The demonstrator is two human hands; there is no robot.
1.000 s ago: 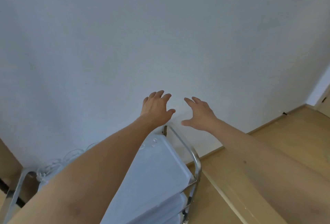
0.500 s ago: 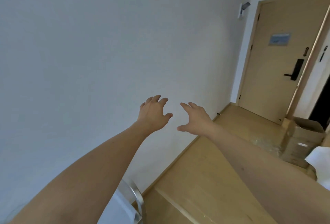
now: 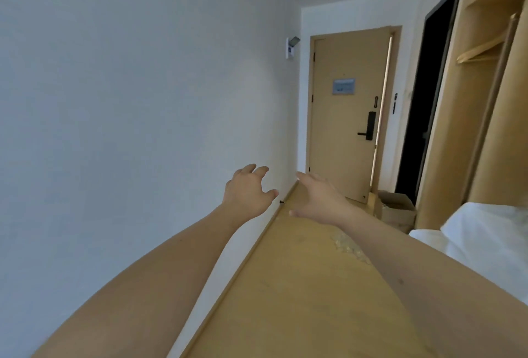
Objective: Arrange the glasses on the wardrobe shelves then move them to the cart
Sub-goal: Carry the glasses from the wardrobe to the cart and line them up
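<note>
— White wall fills your left side, and your left hand is held out in front of it, fingers spread and loosely bent, holding nothing.

— And just right of that?

— Your right hand, near the left one but apart from it, thumb out to the side, fingers relaxed and extended, also holding nothing. Both of your forearms reach forward over the wooden floor.

— What's further along?

— A tan door at the far end with a black handle and lock and a small sign on its face. A white device is mounted on the wall just left of it. A cardboard box sits on the floor near the door's base, beside a dark doorway.

— And the wardrobe?

— Its open wooden frame, the wardrobe, stands at your far right, with a hanging rail in view. White bedding lies below it. You have no glasses or cart in view here, so you cannot tell where they sit.
</note>
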